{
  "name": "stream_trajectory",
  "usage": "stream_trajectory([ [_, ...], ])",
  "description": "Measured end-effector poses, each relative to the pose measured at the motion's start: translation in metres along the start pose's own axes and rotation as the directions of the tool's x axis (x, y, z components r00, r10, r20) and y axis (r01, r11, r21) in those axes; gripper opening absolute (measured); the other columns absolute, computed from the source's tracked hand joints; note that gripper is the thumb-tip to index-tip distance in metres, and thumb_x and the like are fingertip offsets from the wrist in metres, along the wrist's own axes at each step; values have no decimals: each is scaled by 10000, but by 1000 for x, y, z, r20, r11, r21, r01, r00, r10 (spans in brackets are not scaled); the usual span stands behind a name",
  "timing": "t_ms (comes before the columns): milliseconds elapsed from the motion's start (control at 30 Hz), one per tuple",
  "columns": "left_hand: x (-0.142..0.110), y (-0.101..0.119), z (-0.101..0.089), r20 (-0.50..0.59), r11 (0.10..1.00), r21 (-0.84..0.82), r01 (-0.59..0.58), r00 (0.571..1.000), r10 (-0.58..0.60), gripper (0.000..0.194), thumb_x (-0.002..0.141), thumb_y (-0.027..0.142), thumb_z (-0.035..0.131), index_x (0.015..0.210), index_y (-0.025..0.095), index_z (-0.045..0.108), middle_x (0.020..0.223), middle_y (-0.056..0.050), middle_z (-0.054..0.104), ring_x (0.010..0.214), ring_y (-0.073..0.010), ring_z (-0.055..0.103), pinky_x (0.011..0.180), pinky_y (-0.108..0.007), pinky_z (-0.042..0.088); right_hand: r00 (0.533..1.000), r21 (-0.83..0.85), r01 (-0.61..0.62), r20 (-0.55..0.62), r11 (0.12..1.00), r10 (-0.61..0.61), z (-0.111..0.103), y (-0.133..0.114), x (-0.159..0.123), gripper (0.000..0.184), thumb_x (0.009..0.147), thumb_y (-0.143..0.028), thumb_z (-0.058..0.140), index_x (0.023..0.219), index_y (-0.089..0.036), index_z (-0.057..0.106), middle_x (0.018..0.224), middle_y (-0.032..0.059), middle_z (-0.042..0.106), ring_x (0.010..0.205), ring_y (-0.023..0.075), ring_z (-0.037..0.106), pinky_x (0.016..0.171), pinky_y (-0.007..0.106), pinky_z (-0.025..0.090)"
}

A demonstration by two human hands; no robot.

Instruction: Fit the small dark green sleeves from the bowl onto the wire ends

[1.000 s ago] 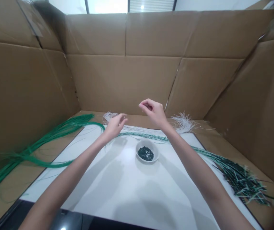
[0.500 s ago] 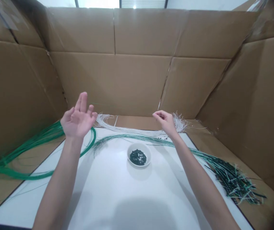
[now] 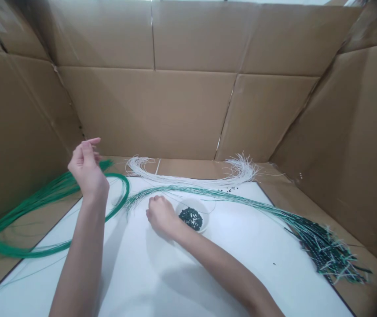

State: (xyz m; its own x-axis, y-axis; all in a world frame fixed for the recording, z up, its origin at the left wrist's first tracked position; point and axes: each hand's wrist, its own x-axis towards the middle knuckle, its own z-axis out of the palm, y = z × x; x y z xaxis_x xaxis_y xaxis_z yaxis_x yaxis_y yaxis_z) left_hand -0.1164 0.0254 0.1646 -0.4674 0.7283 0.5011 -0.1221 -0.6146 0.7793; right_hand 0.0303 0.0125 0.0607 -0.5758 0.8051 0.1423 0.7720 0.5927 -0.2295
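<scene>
My left hand [image 3: 87, 167] is raised above the green strands on the left, thumb and fingers pressed together and one finger pointing right. Anything in that pinch is too fine to make out. Low over the white tabletop [image 3: 188, 268], my right hand [image 3: 162, 215] is closed just left of a white bowl [image 3: 205, 209]. Small dark green beads with some white ones [image 3: 191, 219] lie in the bowl. The right fingertips face away, so what they hold is hidden. Behind the bowl, a bundle of thin green strands [image 3: 208, 192] curves across, its left ends near my right hand.
The bundle's right end carries dark beaded lengths [image 3: 330, 251] with pale tips. A coil of thicker-looking green strands [image 3: 36, 200] lies left, and white strands [image 3: 188, 179] lie along the back. Loose dark beads [image 3: 231, 189] lie near them. Cardboard walls [image 3: 188, 110] surround the table.
My right hand has swung left and down from the back right to beside the bowl. My left hand has turned and closed from an open palm, shifting slightly left.
</scene>
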Motion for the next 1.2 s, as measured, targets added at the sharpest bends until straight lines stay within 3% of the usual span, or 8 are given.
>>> stream_trajectory([
  [100, 5, -5, 1, -142, 987, -140, -80, 988, 60, 180, 806, 323, 501, 785, 181, 610, 755, 23, 590, 687, -69, 554, 648, -210, 448, 979, -40, -117, 166, 992, 122, 21, -13, 15, 275, 742, -121, 468, 992, -45, 556, 979, 193, 576, 936, 258, 525, 747, 362, 417],
  [200, 7, -13, 4, 14, 951, -291, 105, 994, -105, 171, 789, 319, 523, 805, 167, 600, 610, 28, 515, 601, -73, 540, 675, -257, 476, 981, -46, -100, 161, 994, 107, 27, -14, 20, 275, 749, -25, 399, 958, -57, 575, 991, 194, 577, 978, 247, 524, 789, 380, 398],
  [333, 2, -27, 14, 174, 897, -349, 270, 960, -221, 206, 789, 268, 517, 899, 114, 598, 502, 64, 354, 417, -20, 360, 456, -142, 379, 986, -37, -47, 156, 998, 52, 8, -8, 7, 299, 716, -10, 422, 947, -110, 583, 894, 129, 630, 837, 223, 592, 686, 318, 429],
  [433, -4, -39, 22, 320, 847, -352, 398, 902, -291, 297, 778, 241, 450, 1009, 95, 567, 574, 23, 441, 470, -44, 383, 431, -152, 340, 997, 35, -15, 74, 999, 12, -25, 4, -8, 236, 765, -85, 430, 862, -174, 626, 843, 85, 658, 780, 202, 605, 652, 280, 418],
  [567, -12, -47, 31, 387, 842, -269, 467, 853, -349, 373, 677, 143, 437, 1030, 82, 541, 656, -18, 535, 517, -59, 399, 465, -169, 335, 971, 420, 176, -222, 890, -87, -72, 31, -22, 202, 810, -272, 470, 828, -197, 657, 789, 21, 671, 690, 126, 586, 655, 212, 402],
  [667, -19, -47, 37, 419, 861, -153, 486, 821, -389, 407, 634, 118, 455, 1031, 76, 535, 715, -45, 590, 531, -63, 398, 488, -177, 334, 945, 586, 176, -325, 791, 30, -93, 52, -26, 252, 783, -353, 492, 808, -178, 671, 682, 13, 654, 593, 110, 547, 563, 198, 386],
  [900, -34, -46, 47, 542, 816, 8, 577, 684, -489, 377, 700, 183, 466, 1059, 120, 560, 922, -86, 635, 631, -79, 459, 564, -179, 369, 882, 615, 129, -430, 778, 194, -98, 71, -23, 276, 751, -374, 515, 781, -164, 692, 597, 15, 614, 558, 113, 513, 552, 212, 378],
  [1200, -41, -51, 53, 558, 856, 115, 504, 680, -476, 242, 715, 291, 600, 876, 114, 632, 739, -55, 635, 461, -21, 311, 421, -167, 243, 847, 630, 99, -459, 770, 267, -95, 83, -20, 303, 728, -405, 520, 780, -164, 696, 584, 22, 631, 514, 118, 519, 516, 220, 396],
])
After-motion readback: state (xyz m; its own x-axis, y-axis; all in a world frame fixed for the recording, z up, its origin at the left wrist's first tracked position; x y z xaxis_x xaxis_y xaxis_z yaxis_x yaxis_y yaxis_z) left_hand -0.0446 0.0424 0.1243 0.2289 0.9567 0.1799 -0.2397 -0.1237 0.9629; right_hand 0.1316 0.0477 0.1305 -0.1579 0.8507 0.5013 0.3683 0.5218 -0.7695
